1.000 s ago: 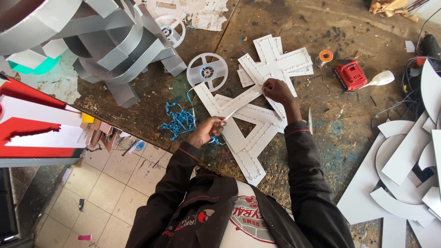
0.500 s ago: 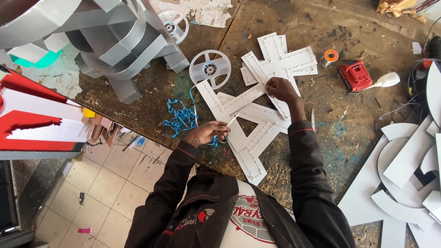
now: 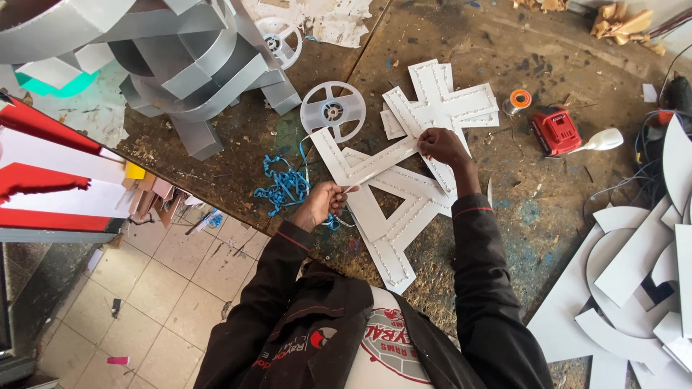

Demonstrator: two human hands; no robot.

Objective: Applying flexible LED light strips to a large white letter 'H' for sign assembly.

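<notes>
A flat white letter-shaped panel (image 3: 389, 209) with rows of small dots along its edges lies on the worn workbench (image 3: 504, 216). My right hand (image 3: 441, 146) rests on its upper arm, fingertips pinching at the dotted edge. My left hand (image 3: 323, 204) sits at the panel's left side, gripping a thin strip that runs toward the panel. A tangle of blue backing strip (image 3: 285, 186) lies just left of that hand. More white dotted panels (image 3: 443, 101) are stacked behind my right hand.
An empty clear reel (image 3: 332, 110) lies above the panel, another reel (image 3: 279, 39) farther back. Grey channel letters (image 3: 173, 65) pile at the left. A red tool (image 3: 556, 132), an orange tape roll (image 3: 517, 100) and white cut-out shapes (image 3: 634, 281) are on the right. Tiled floor (image 3: 144, 288) lies below.
My right hand has shifted slightly along the panel's upper arm. The left hand keeps its place by the blue tangle. The view has moved a little.
</notes>
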